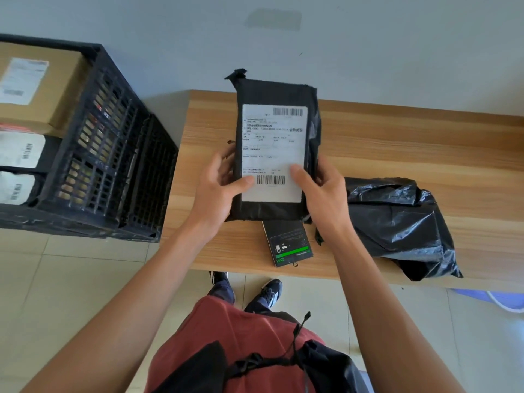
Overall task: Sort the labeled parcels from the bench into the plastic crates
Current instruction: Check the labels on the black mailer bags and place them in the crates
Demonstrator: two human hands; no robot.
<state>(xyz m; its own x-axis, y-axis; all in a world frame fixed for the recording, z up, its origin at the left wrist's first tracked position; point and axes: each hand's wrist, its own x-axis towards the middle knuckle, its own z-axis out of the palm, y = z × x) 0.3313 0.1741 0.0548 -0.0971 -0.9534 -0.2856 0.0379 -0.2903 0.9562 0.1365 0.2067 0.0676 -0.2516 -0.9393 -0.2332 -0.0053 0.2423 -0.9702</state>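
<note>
Gripping black labeled parcel (273, 154) side edges: left hand (218, 191), right hand (320, 191); above bench (397, 143)

We take this for a small parcel-sorting room, plain and sparsely furnished. On the left a black slatted plastic crate (113, 154) holds a labeled cardboard box (37, 89) and pale labeled mailers (19, 151). A wood-grain surface (397, 143) against the bare pale wall (368, 52) carries a crumpled black poly bag (397, 222) and a small black retail box (289, 245). The floor (71, 279) is beige tile.
</note>
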